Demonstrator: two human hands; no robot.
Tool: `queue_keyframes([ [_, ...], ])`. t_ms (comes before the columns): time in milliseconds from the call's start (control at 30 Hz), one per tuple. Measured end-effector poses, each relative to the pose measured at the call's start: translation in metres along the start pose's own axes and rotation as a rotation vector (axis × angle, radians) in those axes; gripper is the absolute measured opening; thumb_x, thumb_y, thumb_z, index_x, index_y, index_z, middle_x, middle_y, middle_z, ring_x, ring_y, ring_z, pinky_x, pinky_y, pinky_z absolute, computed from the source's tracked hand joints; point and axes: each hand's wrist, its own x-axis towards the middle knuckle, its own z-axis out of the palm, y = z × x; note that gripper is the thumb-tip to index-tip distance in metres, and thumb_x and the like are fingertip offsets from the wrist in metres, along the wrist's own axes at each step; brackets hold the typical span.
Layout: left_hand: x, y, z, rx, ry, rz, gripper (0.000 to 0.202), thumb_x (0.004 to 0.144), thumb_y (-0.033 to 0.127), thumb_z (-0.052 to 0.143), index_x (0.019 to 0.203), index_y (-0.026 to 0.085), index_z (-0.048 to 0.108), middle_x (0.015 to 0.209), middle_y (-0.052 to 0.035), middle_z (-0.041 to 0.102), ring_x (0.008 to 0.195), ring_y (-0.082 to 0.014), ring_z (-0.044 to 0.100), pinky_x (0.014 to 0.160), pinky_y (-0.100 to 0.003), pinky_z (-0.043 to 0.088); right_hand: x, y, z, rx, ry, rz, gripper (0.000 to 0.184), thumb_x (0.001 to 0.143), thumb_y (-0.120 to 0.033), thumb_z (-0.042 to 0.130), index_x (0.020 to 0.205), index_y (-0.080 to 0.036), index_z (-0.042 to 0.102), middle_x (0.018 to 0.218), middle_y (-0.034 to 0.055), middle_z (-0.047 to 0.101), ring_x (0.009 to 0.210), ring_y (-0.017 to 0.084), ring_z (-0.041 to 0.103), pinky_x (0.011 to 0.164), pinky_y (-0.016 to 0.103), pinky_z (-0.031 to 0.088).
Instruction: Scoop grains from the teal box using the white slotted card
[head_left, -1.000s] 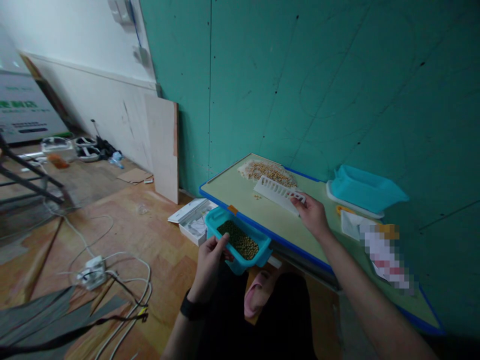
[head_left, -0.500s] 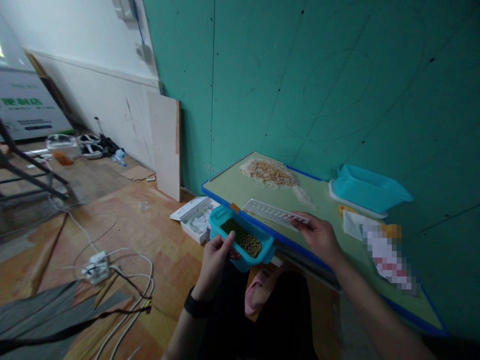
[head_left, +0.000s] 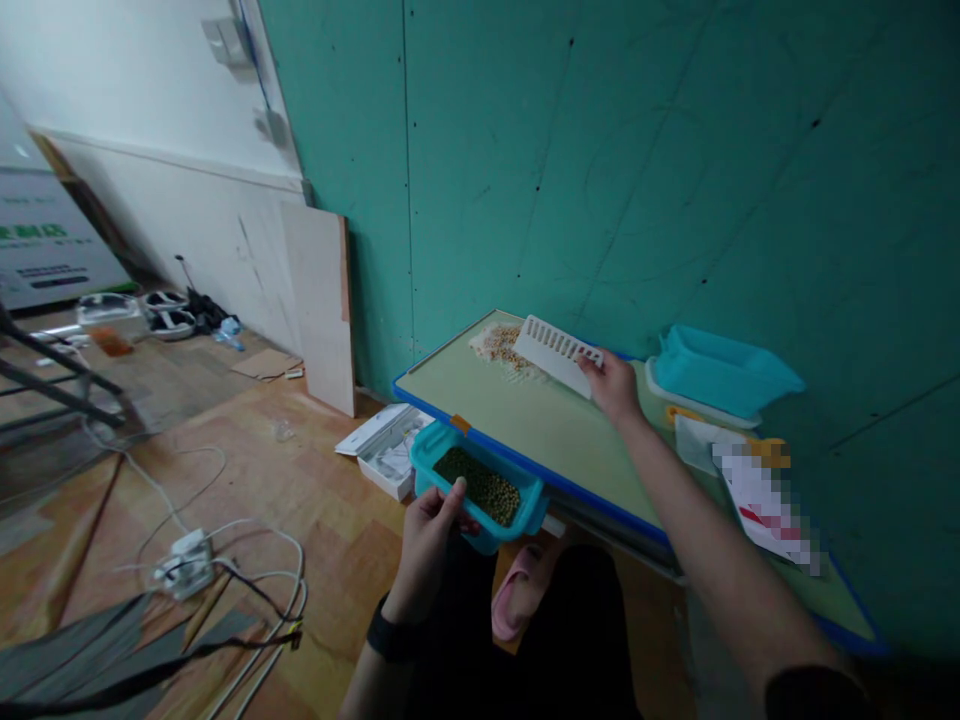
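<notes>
While the left hand (head_left: 430,525) pinches the blue bin (head_left: 531,510) at seven o'clock, presumably steadying it, the right hand (head_left: 615,387) pinches one end of the slotted strip (head_left: 553,362), one o'clock from the bin, likely freeing its length.

The slotted strip (head_left: 553,352) is hiding the right part of the grain pile (head_left: 496,344). The left hand (head_left: 429,535) is covering some near rim of the teal tub (head_left: 532,507); the tub is blocking part of the white box (head_left: 382,474). Pixelation is blurring the printed packet (head_left: 761,508). The left edge is cutting off a metal frame (head_left: 75,401).
</notes>
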Motion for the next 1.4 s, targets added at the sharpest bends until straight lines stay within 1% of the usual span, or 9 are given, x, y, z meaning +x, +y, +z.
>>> queue_keyframes([
  [67, -0.001, -0.002, -0.001, 0.013, -0.002, -0.001, 0.051, 0.069, 0.061, 0.084, 0.058, 0.019, 0.057, 0.048, 0.0002, 0.064, 0.044, -0.0135, 0.059, 0.049, -0.024, 0.05, 0.015, 0.015, 0.013, 0.002, 0.008, 0.025, 0.058, 0.083, -0.072, 0.057, 0.092, -0.017, 0.073, 0.09, 0.0148, 0.078, 0.08, 0.029, 0.07, 0.072, 0.04, 0.055],
  [167, -0.004, -0.002, -0.002, 0.046, -0.019, -0.008, 0.052, 0.069, 0.063, 0.084, 0.06, 0.018, 0.059, 0.049, 0.0002, 0.064, 0.045, -0.0132, 0.059, 0.049, -0.024, 0.049, 0.018, 0.024, 0.022, -0.018, 0.021, 0.024, 0.058, 0.083, -0.072, 0.056, 0.088, -0.017, 0.072, 0.084, 0.0134, 0.077, 0.074, 0.026, 0.068, 0.069, 0.037, 0.052],
  [333, -0.007, 0.001, -0.001, 0.081, -0.005, -0.009, 0.051, 0.069, 0.062, 0.083, 0.062, 0.018, 0.059, 0.051, 0.0002, 0.065, 0.047, -0.0146, 0.062, 0.051, -0.024, 0.05, 0.007, 0.023, 0.014, -0.053, 0.007, -0.004, 0.049, 0.086, -0.065, 0.056, 0.089, -0.018, 0.072, 0.082, 0.0112, 0.076, 0.071, 0.024, 0.065, 0.068, 0.034, 0.049],
  [500, -0.007, -0.001, -0.004, 0.084, 0.001, -0.003, 0.05, 0.07, 0.061, 0.084, 0.062, 0.018, 0.06, 0.052, -0.0001, 0.065, 0.048, -0.0141, 0.061, 0.051, -0.024, 0.05, 0.006, 0.022, 0.008, -0.065, -0.022, 0.004, 0.048, 0.086, -0.063, 0.056, 0.091, -0.018, 0.072, 0.08, 0.0101, 0.074, 0.071, 0.024, 0.065, 0.066, 0.034, 0.047],
  [633, -0.008, -0.003, -0.008, 0.089, 0.003, -0.014, 0.049, 0.072, 0.061, 0.082, 0.064, 0.017, 0.061, 0.055, 0.0005, 0.065, 0.048, -0.0121, 0.058, 0.05, -0.022, 0.046, 0.006, 0.025, 0.008, -0.086, -0.034, 0.01, 0.042, 0.086, -0.06, 0.058, 0.086, -0.02, 0.071, 0.074, 0.0078, 0.072, 0.066, 0.023, 0.062, 0.064, 0.033, 0.045],
  [800, -0.006, -0.006, -0.011, 0.111, 0.005, -0.029, 0.051, 0.072, 0.064, 0.081, 0.066, 0.017, 0.062, 0.056, -0.0007, 0.066, 0.051, -0.0132, 0.06, 0.053, -0.023, 0.048, 0.006, 0.031, 0.009, -0.042, -0.064, 0.018, 0.038, 0.087, -0.056, 0.06, 0.088, -0.02, 0.071, 0.08, 0.0087, 0.073, 0.071, 0.025, 0.065, 0.067, 0.035, 0.049],
  [967, -0.006, -0.004, -0.009, 0.088, 0.006, -0.026, 0.051, 0.069, 0.063, 0.083, 0.064, 0.017, 0.062, 0.055, 0.0002, 0.064, 0.049, -0.0128, 0.059, 0.052, -0.023, 0.047, 0.006, 0.032, 0.01, -0.021, -0.072, 0.042, 0.039, 0.087, -0.058, 0.061, 0.089, -0.02, 0.071, 0.081, 0.0078, 0.074, 0.074, 0.024, 0.066, 0.069, 0.035, 0.05],
  [1267, -0.008, -0.001, -0.005, 0.076, 0.007, -0.022, 0.051, 0.068, 0.063, 0.084, 0.062, 0.017, 0.061, 0.052, -0.0009, 0.066, 0.048, -0.0133, 0.059, 0.05, -0.023, 0.046, 0.006, 0.022, 0.008, -0.046, -0.051, 0.008, 0.046, 0.086, -0.064, 0.057, 0.084, -0.021, 0.07, 0.075, 0.007, 0.072, 0.067, 0.023, 0.062, 0.064, 0.033, 0.047],
  [1400, -0.007, -0.002, -0.006, 0.088, 0.01, -0.024, 0.051, 0.069, 0.063, 0.083, 0.062, 0.017, 0.061, 0.053, -0.0011, 0.066, 0.048, -0.0135, 0.06, 0.05, -0.023, 0.047, 0.005, 0.021, 0.008, -0.043, -0.047, 0.0, 0.045, 0.087, -0.063, 0.058, 0.091, -0.02, 0.072, 0.082, 0.009, 0.075, 0.072, 0.024, 0.066, 0.067, 0.034, 0.048],
])
